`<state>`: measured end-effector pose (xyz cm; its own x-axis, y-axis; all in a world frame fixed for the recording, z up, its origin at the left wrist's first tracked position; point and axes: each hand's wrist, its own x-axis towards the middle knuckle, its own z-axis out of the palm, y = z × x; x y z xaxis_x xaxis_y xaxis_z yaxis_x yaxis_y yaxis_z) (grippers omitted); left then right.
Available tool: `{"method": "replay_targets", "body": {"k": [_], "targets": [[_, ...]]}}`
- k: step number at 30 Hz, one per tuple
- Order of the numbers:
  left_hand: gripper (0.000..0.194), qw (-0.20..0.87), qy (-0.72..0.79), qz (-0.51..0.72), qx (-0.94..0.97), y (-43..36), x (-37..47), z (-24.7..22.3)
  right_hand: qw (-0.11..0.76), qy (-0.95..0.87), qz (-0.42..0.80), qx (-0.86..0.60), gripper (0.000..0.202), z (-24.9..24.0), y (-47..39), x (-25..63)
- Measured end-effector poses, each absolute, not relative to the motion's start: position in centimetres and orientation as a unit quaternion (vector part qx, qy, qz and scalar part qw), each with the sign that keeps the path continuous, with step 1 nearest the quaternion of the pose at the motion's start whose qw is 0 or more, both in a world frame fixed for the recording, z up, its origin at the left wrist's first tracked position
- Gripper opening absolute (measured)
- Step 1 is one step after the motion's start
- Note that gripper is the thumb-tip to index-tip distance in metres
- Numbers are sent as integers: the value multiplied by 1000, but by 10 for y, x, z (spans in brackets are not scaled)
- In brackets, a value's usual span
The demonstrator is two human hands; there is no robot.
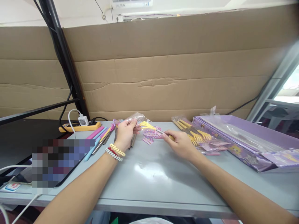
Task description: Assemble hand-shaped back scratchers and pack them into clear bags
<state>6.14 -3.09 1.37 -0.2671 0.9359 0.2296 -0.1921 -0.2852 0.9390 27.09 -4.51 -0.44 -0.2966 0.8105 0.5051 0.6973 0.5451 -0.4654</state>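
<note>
My left hand, with coiled bands at the wrist, pinches a clear plastic bag near the middle of the table. Between my hands is a yellow hand-shaped stick with a metal rod; its yellow end is at the bag beside my left fingers. Closed round the stick's dark handle is my right hand. Small purple cards lie on the table just behind and below the stick. To the right of my right hand are bagged yellow hand-shaped sticks with more cards.
A purple box holding clear bags stands at the right. Coloured and metallic tubes lie left of my left hand. Farther left are a yellow power strip with a white plug and a blurred-out screen. Cardboard stands behind the table.
</note>
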Motion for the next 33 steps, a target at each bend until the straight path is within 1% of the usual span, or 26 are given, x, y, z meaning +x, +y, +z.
{"method": "replay_targets", "body": {"k": [2,5,12,17,28,33], "targets": [[22,423,421,673,436,-31,61,14,379,-794,61,-472,37,-4,-44,273],[24,433,407,680,430,-32,61,15,375,-799,52,-467,38,-5,-42,274],[24,487,385,643,449,-40,67,17,379,-797,62,-466,35,-5,-42,273],[19,479,398,637,454,-39,69,14,381,-803,50,-456,31,-8,-40,272],[26,542,356,599,471,-41,74,11,395,-792,46,-463,29,-10,-40,266],[31,545,340,588,490,-43,75,9,393,-796,41,-459,31,-9,-42,264]]}}
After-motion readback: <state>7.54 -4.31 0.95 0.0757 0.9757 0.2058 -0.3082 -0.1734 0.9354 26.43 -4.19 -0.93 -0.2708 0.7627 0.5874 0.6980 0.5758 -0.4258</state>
